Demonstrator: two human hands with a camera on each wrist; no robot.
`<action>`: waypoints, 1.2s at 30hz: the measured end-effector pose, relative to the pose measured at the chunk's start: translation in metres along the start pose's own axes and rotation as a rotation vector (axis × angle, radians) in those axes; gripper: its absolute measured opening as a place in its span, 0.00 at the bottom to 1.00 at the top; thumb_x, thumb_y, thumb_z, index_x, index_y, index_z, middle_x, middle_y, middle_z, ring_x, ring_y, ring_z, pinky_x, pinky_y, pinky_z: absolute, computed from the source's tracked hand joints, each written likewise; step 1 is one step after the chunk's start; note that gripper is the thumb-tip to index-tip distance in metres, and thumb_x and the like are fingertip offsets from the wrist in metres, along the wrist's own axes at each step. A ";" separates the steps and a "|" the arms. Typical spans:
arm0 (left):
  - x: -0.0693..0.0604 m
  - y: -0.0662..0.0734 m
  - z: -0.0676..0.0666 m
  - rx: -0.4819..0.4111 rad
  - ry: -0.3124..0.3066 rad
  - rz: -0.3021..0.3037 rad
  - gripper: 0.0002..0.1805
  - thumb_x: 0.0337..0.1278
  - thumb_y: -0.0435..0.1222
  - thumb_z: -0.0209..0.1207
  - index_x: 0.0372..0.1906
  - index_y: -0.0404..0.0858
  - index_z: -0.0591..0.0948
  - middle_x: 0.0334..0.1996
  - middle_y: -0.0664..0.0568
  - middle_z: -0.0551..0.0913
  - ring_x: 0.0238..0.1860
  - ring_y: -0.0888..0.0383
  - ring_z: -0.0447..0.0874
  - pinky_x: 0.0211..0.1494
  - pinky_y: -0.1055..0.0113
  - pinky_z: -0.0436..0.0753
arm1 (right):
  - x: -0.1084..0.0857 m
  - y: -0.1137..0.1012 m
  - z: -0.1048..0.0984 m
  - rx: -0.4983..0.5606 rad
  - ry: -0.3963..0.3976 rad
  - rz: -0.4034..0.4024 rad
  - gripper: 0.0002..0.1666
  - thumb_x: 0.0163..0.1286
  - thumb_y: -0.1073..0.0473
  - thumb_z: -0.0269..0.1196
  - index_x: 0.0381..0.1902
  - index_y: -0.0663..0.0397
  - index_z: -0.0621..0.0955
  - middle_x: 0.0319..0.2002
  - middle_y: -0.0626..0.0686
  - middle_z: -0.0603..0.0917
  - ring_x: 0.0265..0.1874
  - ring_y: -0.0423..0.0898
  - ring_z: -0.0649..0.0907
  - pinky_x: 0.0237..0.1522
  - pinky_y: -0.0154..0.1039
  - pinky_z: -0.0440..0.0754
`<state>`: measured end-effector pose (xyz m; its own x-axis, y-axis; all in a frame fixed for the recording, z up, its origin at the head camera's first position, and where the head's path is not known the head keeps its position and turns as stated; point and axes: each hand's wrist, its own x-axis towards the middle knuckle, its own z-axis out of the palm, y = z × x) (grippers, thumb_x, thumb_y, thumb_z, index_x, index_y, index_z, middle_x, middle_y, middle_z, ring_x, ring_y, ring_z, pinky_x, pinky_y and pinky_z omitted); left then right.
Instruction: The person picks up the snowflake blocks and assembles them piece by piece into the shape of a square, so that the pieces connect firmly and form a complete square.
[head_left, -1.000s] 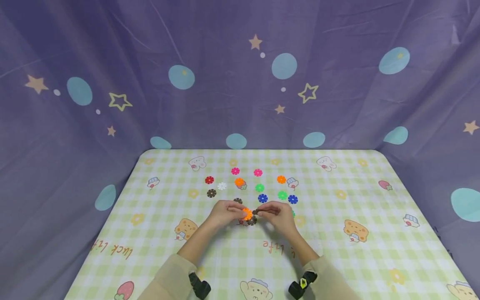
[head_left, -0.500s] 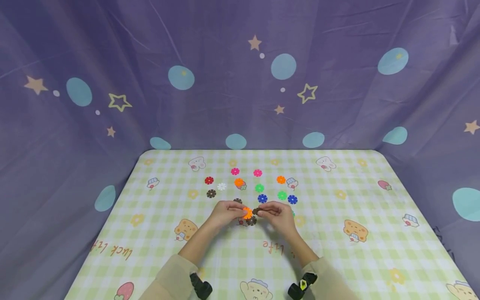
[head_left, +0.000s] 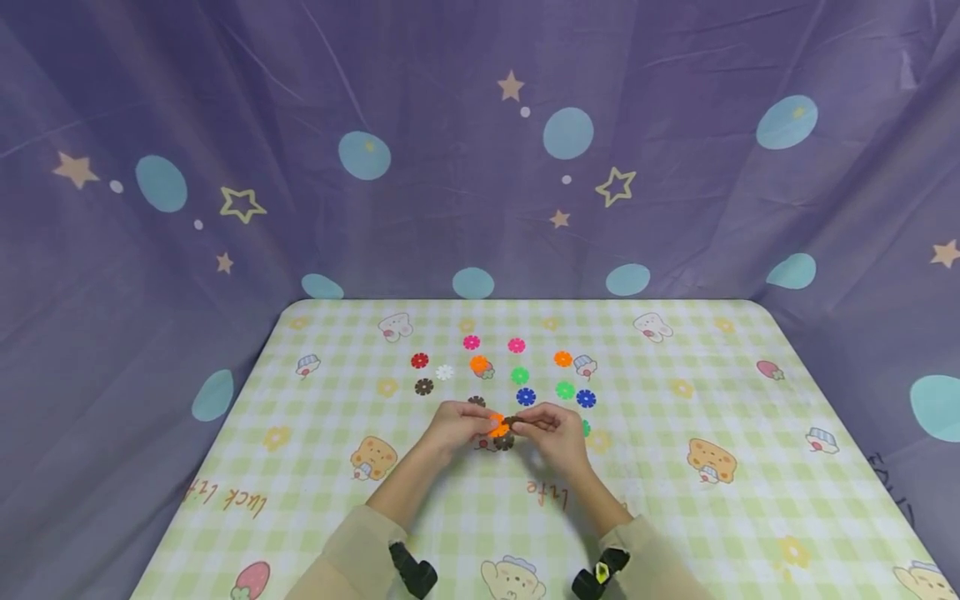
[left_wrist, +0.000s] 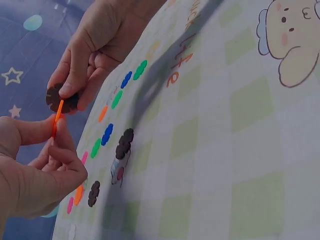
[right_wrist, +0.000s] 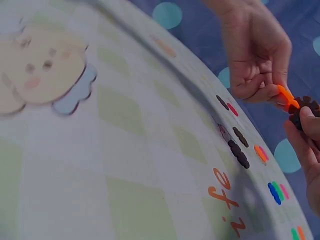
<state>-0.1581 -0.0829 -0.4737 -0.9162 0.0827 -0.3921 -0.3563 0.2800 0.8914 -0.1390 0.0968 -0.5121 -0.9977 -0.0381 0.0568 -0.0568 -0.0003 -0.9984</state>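
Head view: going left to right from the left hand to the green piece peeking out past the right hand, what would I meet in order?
Left hand → orange notched disc → brown notched disc → right hand → green piece, partly hidden.

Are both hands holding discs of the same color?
No, the left hand pinches an orange notched disc, while the right hand pinches a dark brown notched disc.
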 end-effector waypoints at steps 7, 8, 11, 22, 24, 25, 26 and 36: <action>-0.001 0.006 0.003 -0.056 0.000 -0.002 0.12 0.48 0.29 0.66 0.40 0.29 0.86 0.26 0.51 0.86 0.24 0.64 0.78 0.34 0.70 0.82 | 0.001 -0.002 0.000 -0.024 0.018 -0.057 0.08 0.54 0.69 0.71 0.32 0.69 0.83 0.33 0.64 0.88 0.30 0.35 0.87 0.37 0.31 0.87; -0.002 0.006 0.003 -0.056 -0.006 0.002 0.12 0.48 0.29 0.66 0.40 0.29 0.85 0.26 0.51 0.86 0.24 0.64 0.79 0.35 0.69 0.83 | 0.001 -0.003 -0.001 -0.028 0.013 -0.055 0.08 0.54 0.69 0.71 0.32 0.69 0.83 0.33 0.63 0.88 0.30 0.35 0.87 0.38 0.30 0.87; -0.004 0.007 0.003 -0.053 -0.039 0.019 0.12 0.50 0.30 0.65 0.41 0.28 0.85 0.29 0.50 0.87 0.26 0.65 0.81 0.40 0.66 0.86 | 0.002 -0.007 -0.006 -0.053 -0.034 -0.064 0.10 0.55 0.67 0.70 0.35 0.68 0.83 0.36 0.64 0.88 0.32 0.34 0.87 0.40 0.31 0.86; -0.004 0.001 -0.013 -0.087 -0.045 -0.062 0.15 0.52 0.31 0.65 0.46 0.31 0.83 0.28 0.53 0.85 0.28 0.62 0.79 0.33 0.72 0.79 | 0.014 -0.015 -0.059 -0.352 -0.049 -0.052 0.14 0.56 0.68 0.69 0.43 0.61 0.84 0.42 0.62 0.87 0.37 0.46 0.88 0.40 0.29 0.85; -0.003 -0.001 -0.017 -0.105 -0.040 -0.078 0.15 0.52 0.31 0.65 0.46 0.31 0.83 0.28 0.54 0.84 0.27 0.62 0.77 0.32 0.73 0.77 | 0.015 -0.014 -0.068 -0.457 -0.008 -0.017 0.12 0.57 0.66 0.70 0.41 0.57 0.85 0.39 0.59 0.88 0.34 0.44 0.88 0.38 0.29 0.85; -0.003 -0.002 -0.019 -0.108 -0.038 -0.080 0.15 0.53 0.32 0.65 0.46 0.31 0.83 0.28 0.54 0.84 0.27 0.62 0.77 0.32 0.73 0.76 | 0.015 -0.014 -0.072 -0.502 0.010 -0.001 0.11 0.57 0.65 0.70 0.40 0.56 0.85 0.38 0.57 0.89 0.33 0.44 0.87 0.38 0.30 0.85; -0.003 -0.002 -0.021 -0.114 -0.037 -0.081 0.15 0.53 0.32 0.64 0.47 0.30 0.83 0.28 0.53 0.84 0.27 0.61 0.76 0.33 0.73 0.76 | 0.014 -0.014 -0.076 -0.541 0.020 0.010 0.11 0.58 0.64 0.70 0.40 0.56 0.85 0.37 0.57 0.89 0.33 0.44 0.87 0.38 0.31 0.85; 0.001 -0.007 -0.029 -0.170 -0.031 -0.072 0.13 0.56 0.30 0.62 0.46 0.28 0.82 0.30 0.51 0.84 0.29 0.61 0.77 0.36 0.72 0.77 | 0.009 -0.001 -0.089 -0.768 0.010 0.053 0.15 0.55 0.63 0.71 0.42 0.55 0.84 0.38 0.54 0.87 0.35 0.45 0.83 0.41 0.40 0.83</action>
<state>-0.1620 -0.1130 -0.4736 -0.8820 0.0987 -0.4607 -0.4489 0.1208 0.8854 -0.1509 0.1857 -0.5102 -0.9999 -0.0095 0.0131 -0.0160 0.6954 -0.7184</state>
